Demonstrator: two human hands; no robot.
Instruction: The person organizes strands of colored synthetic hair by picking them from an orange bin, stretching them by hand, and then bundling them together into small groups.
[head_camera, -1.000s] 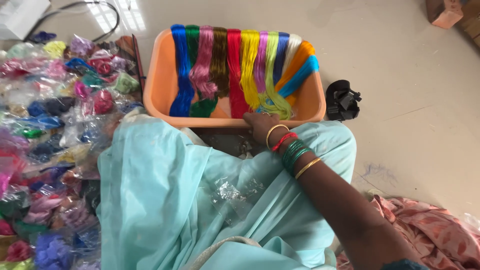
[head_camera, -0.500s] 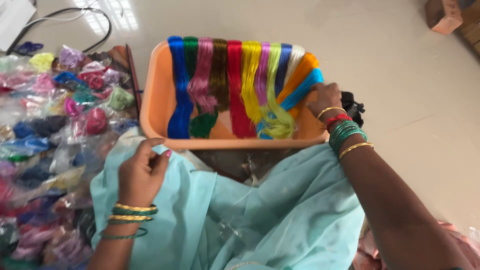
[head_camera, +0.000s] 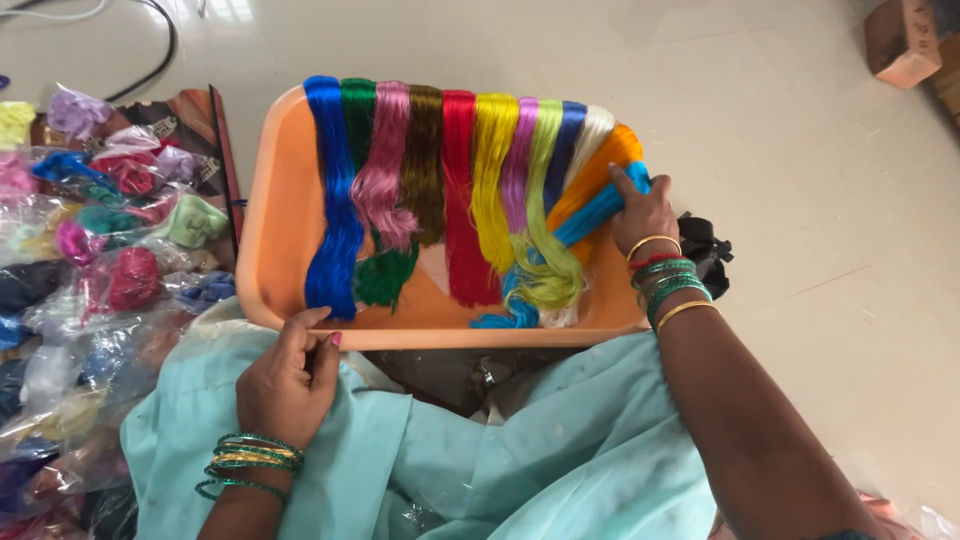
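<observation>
An orange plastic tray (head_camera: 290, 210), rounded at the corners, sits on the smooth pale floor (head_camera: 800, 130), glossy thread skeins (head_camera: 470, 190) draped across it in bright stripes. Her right hand (head_camera: 642, 212) presses spread fingers on the sky-blue skein (head_camera: 590, 218) at the tray's right edge. Her left hand (head_camera: 288, 380), loosely curled, touches the near rim, resting on soft mint cloth (head_camera: 500, 470). Crinkly bagged threads (head_camera: 110, 260) are heaped on the left.

A big heap of clear plastic bags (head_camera: 90, 260) lies on the floor at nine o'clock, left of the orange tray. Each soft, crinkly bag holds a bundle of thread: purple, red, pink, green, blue, yellow. At one o'clock, in the far corner, sits a brown cardboard box (head_camera: 900, 40).
</observation>
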